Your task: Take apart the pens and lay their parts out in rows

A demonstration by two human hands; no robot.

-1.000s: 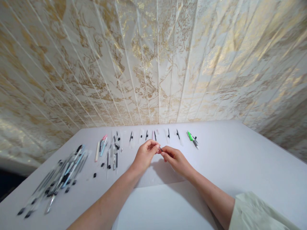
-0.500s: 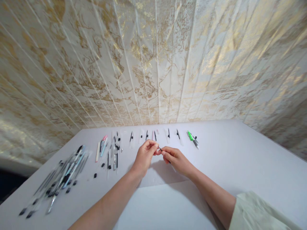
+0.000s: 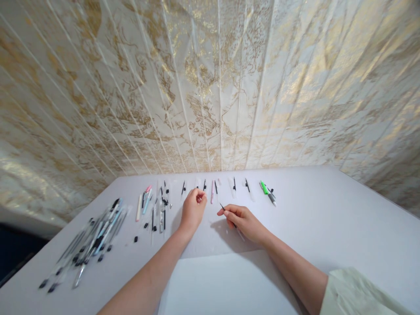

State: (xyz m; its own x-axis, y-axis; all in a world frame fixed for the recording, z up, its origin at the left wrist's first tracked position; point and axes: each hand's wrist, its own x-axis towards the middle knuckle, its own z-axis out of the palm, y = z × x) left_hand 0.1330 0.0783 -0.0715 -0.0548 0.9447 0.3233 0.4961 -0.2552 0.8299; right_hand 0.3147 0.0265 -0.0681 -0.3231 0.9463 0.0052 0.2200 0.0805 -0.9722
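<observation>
Between the thumb and fingers of my right hand (image 3: pixel 242 221) is a slim pen refill (image 3: pixel 222 206), its dark end pointing up and left and its paler end showing below the hand. My left hand (image 3: pixel 193 210) is apart from it, to the left, with its fingers curled together over the table. Whatever those fingers hold, if anything, is too small to make out. Just beyond the hands lies a row of pen parts, among them a pink pen barrel (image 3: pixel 212 192) and a dark refill (image 3: pixel 215 187).
A pile of clear and blue pens (image 3: pixel 95 236) covers the table's left side. Loose black caps (image 3: pixel 135 239) and barrels lie nearer the middle. A green and grey pen (image 3: pixel 264 188) is at the right end of the row. White paper (image 3: pixel 226 282) lies in front of me.
My hands were together at the refill's tip; now my left hand has drawn away to the left. The refill stays in my right hand. The view has shifted slightly.
</observation>
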